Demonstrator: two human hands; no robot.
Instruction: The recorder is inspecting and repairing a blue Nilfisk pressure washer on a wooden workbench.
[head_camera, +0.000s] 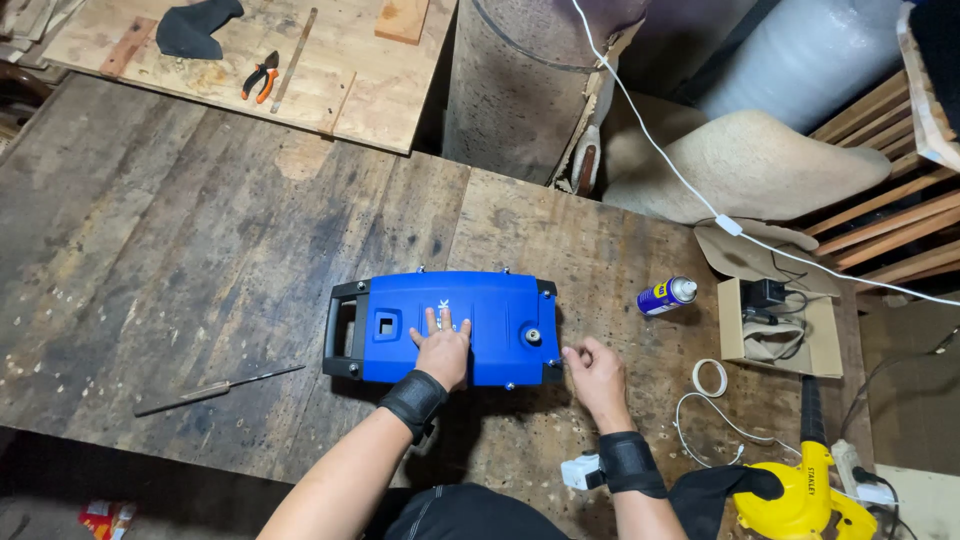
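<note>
Yellow blower (800, 495) nearest, right hand (592, 372) pinching something tiny at blue casing's (450, 328) corner, left hand (442, 350) flat on casing, fingers (440, 320) spread, casing lying mid-table (200, 260), spray can (666, 296) just right.

Yellow blower (800, 500) cut off at bottom edge, item pinched in right hand (592, 372) too small to tell — maybe a screw

A single head-worn camera looks steeply down from above onto a dark wooden workbench (200, 250), facing away from the wearer (whose forearms enter from the bottom edge). It sits fairly high, taking in the whole bench, a lighter board (330, 90) at upper left and slatted wood (890, 220) at right.
</note>
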